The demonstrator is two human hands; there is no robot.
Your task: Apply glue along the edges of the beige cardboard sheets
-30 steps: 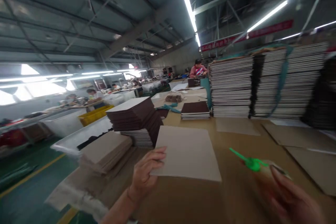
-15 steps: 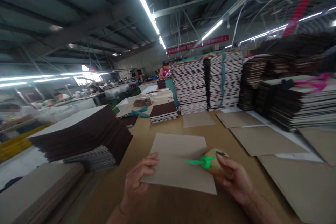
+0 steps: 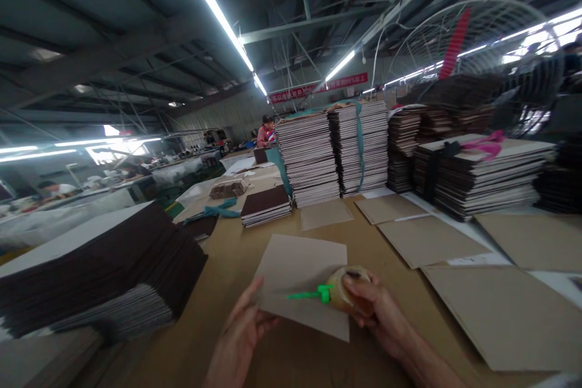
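A pale grey-beige board (image 3: 300, 267) is held by its left edge in my left hand (image 3: 248, 327), thumb on top and fingers beneath. My right hand (image 3: 375, 306) is wrapped round a yellowish glue bottle (image 3: 348, 297), tipped on its side above the board's right part. The bottle's green nozzle (image 3: 307, 295) points left over the board's surface. Whether the tip touches the board cannot be made out.
Dark stacked boards (image 3: 104, 260) rise on the left. Beige boards (image 3: 504, 309) lie at the right. Tall piles (image 3: 309, 160) stand at the back, beside a short dark stack (image 3: 266, 205). A person (image 3: 266, 132) is behind them; a fan (image 3: 522, 66) is at back right.
The view has turned to the right. The bottle and its nozzle have moved left over the board. My left hand has turned, its fingers now lower under the board's edge.
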